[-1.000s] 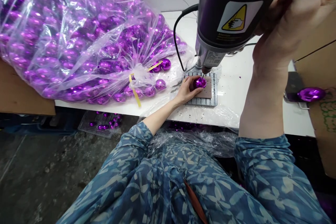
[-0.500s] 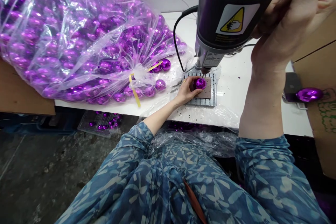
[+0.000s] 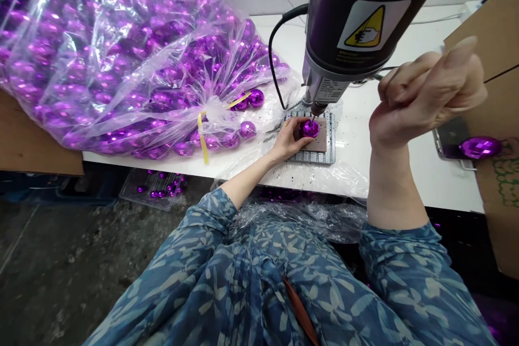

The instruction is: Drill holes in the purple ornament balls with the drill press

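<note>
Between the thumb and fingers of my left hand is a shiny purple faceted ball. It rests on a brown board lying on the slotted metal base of a drill press. The drill bit points down at the ball's top; whether it has entered cannot be made out. To the right of the motor housing, my right hand is closed around the drill press lever, mostly hidden by the fingers.
A big clear bag of purple balls, tied with yellow ribbon, fills the left. Loose balls lie beside it. At right, another ball sits near a phone and a cardboard box. Plastic film covers the table's front edge.
My right hand has come down and nearer to me on the lever, beside the motor housing. My left hand and the ball stay in place under the bit.
</note>
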{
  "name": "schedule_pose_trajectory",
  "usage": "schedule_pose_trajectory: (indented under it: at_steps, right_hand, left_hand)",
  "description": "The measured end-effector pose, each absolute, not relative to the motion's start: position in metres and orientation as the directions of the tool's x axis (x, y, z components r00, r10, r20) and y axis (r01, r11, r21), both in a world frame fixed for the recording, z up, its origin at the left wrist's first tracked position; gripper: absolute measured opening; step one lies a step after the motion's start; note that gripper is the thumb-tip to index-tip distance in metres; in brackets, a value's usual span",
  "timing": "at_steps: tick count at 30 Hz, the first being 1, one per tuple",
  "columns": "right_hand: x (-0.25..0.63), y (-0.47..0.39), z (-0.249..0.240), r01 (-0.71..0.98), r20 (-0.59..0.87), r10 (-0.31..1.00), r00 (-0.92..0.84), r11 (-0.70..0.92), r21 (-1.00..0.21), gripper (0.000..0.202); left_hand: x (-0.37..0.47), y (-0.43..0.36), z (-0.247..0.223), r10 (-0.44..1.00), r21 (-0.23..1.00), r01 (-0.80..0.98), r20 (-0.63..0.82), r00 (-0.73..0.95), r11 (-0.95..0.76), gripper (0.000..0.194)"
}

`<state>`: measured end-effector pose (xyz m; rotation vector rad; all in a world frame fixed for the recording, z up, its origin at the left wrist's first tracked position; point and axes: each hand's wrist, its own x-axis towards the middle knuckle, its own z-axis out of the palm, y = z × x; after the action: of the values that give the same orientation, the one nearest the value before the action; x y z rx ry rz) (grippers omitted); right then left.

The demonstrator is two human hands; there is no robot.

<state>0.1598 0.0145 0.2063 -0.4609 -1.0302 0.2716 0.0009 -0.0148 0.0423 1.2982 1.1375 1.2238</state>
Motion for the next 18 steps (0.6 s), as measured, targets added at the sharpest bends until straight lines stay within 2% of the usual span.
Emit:
schedule_pose_trajectory:
  at_steps: [6,13,18]
  right_hand:
    - [0.16,0.015,0.195,0.012,0.734,0.401,0.548,0.874,-0.487,0.09]
    - [0.172,0.027,0.167,0.058,0.762,0.351,0.543,0.89,-0.451,0.077]
    - [0.179,0.036,0.15,0.086,0.774,0.312,0.551,0.901,-0.425,0.081]
  left_hand:
    - [0.002,-0.017,0.047,0.998,0.998,-0.036,0.053,0.047,-0.051,0.051]
    - [0.002,-0.017,0.045,0.997,0.998,-0.031,0.061,0.055,-0.059,0.051]
    - [0.001,-0.017,0.045,0.997,0.998,-0.028,0.057,0.053,-0.056,0.053]
